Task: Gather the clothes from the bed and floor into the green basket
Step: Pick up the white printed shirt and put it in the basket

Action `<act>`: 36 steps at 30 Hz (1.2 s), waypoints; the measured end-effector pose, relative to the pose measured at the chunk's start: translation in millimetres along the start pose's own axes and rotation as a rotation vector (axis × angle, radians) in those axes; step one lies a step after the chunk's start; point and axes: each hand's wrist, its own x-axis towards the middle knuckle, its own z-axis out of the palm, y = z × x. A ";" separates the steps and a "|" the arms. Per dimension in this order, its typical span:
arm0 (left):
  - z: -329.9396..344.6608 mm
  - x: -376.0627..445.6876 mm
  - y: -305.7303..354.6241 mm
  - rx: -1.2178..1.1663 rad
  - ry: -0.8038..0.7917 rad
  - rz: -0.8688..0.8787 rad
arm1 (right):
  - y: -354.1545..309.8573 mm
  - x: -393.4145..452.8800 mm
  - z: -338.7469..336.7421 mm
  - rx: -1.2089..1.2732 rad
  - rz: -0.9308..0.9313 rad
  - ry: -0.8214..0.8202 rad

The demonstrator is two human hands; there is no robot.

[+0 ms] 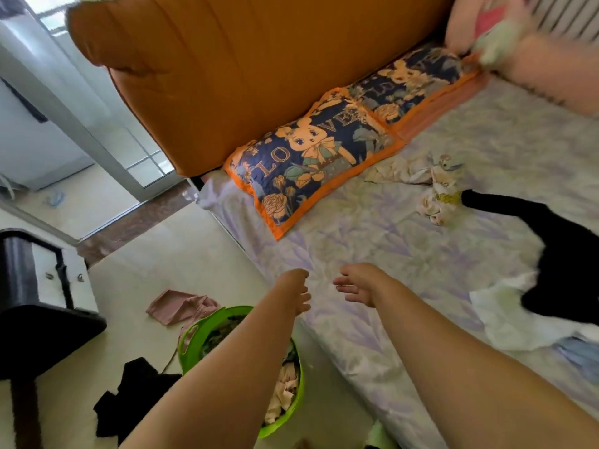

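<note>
L hand (296,291): loose, empty, over bed (372,228) edge
R hand (355,286): fingers spread, empty
Basket (194,332): green, on floor, clothes inside
Bed: black garment (564,254)

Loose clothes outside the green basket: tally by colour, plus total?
Black: 2, a large black garment on the bed and a crumpled black garment on the floor
Pink: 1, a pink garment on the floor
Cream patterned: 1, a crumpled cream patterned garment on the bed
White: 1, a white garment on the bed
Light blue: 1, a light blue garment at the bed's edge
Total: 6
</note>
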 end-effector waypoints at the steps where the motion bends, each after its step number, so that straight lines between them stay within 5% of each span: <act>1: 33.1 0.7 9.9 0.038 -0.017 0.005 | -6.4 -2.5 -30.4 0.024 -0.017 0.028; 9: 189.5 7.6 56.5 0.244 -0.111 0.072 | -33.5 -10.1 -162.2 0.178 -0.070 0.135; 17: 251.1 44.2 86.5 0.409 -0.153 0.100 | -47.4 26.4 -222.9 0.215 -0.106 0.139; 25: 302.8 153.9 136.8 0.542 -0.206 0.108 | -80.5 134.8 -263.4 0.268 -0.064 0.221; 36: 361.0 313.9 168.9 0.551 -0.292 0.124 | -91.6 330.3 -339.0 0.025 -0.182 0.544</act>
